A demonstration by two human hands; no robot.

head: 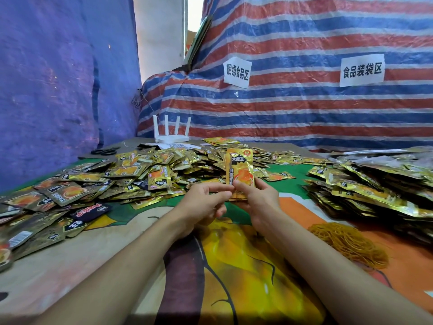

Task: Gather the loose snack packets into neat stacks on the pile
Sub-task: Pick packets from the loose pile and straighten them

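Just before heap of loose gold foil snack packets point(140, 170): upright gold packet stack point(239, 170), lower end gripped by right hand point(256, 198), pinched by left hand point(202, 202). Open stretch of printed tablecloth point(234, 266) nearside of heap edge.

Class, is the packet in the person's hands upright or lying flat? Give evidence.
Upright: the packet stands on end, top edge uppermost, with the right hand gripping its lower end.

We take the white router point(171, 134) as landmark. Left of it hangs a blue tarp wall point(58, 90). Behind and right of it, a striped tarp point(304, 109) in red, white and blue carries two paper signs point(237, 72). High above it, we note a bright opening point(195, 15).
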